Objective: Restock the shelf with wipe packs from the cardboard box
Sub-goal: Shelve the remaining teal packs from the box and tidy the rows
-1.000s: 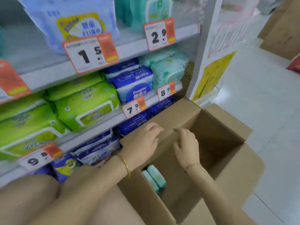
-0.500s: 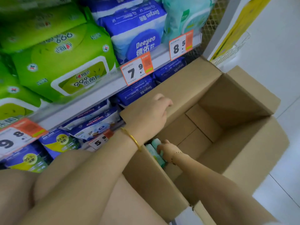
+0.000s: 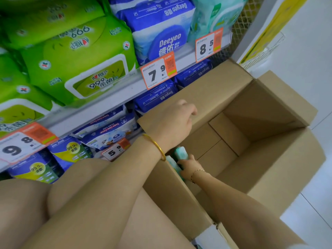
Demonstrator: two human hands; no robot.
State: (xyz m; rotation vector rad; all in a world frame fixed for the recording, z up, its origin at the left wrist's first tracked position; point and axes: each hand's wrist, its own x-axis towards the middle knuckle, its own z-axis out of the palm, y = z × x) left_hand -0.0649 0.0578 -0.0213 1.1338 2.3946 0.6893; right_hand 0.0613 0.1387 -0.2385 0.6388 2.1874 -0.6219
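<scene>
Teal wipe packs (image 3: pixel 180 155) sit at the near-left bottom of the cardboard box (image 3: pixel 269 159); right hand (image 3: pixel 190 168) grips one. Left hand (image 3: pixel 170 123), curled, steadies the flap. Lift straight up, clear of the wall.

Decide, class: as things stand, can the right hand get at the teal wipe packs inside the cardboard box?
Probably yes: the right hand is already down in the open cardboard box, touching the teal wipe packs; nothing blocks it.
</scene>
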